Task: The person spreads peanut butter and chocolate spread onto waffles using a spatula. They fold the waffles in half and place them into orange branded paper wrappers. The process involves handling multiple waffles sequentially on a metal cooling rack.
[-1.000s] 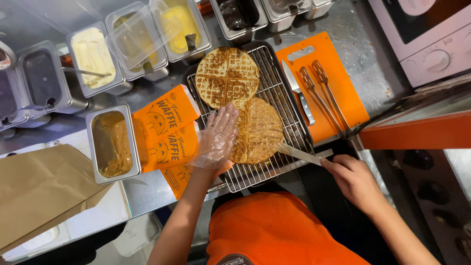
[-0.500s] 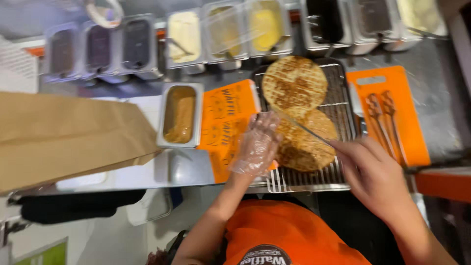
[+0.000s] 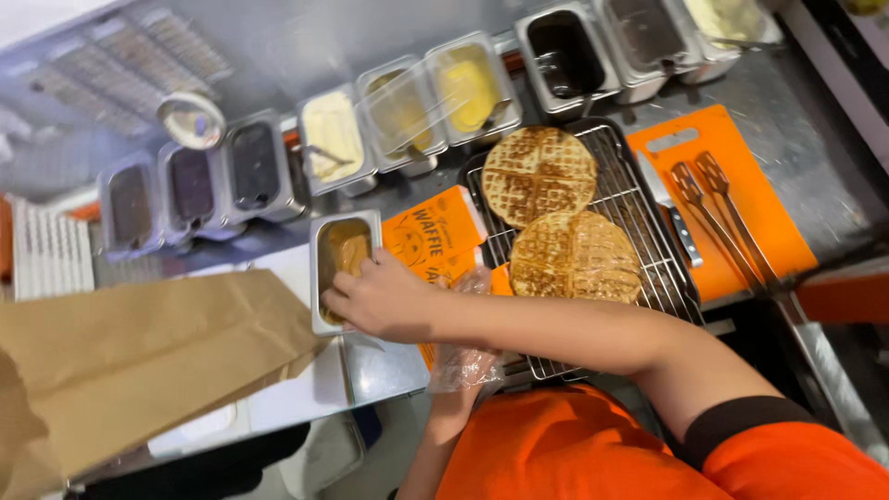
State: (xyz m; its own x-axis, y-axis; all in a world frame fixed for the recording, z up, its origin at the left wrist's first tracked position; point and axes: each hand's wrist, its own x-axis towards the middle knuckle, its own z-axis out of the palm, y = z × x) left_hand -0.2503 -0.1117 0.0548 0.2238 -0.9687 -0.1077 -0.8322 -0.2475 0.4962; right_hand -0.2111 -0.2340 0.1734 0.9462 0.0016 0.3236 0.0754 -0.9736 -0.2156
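My right hand (image 3: 380, 298) reaches across my body to the left, fingers curled at the near rim of a small steel pan of brown spread (image 3: 347, 248). It held a spreading knife a moment ago; the knife is hidden now. My left hand (image 3: 468, 366), in a clear plastic glove, lies mostly under my right forearm beside the orange paper sleeves (image 3: 435, 231); its fingers are hidden. Two round browned waffles lie on a wire rack (image 3: 648, 208), one at the back (image 3: 539, 174) and one nearer me (image 3: 576, 256).
A row of steel topping pans (image 3: 333, 139) lines the back of the counter. An orange cutting board (image 3: 773, 231) on the right carries two forked tools (image 3: 718, 204) and a knife (image 3: 671, 218). A large brown paper bag (image 3: 139, 361) lies at the left.
My right hand left the near waffle and swung left to the pan of brown spread. My gloved left hand came off the waffle and now sits under my right forearm.
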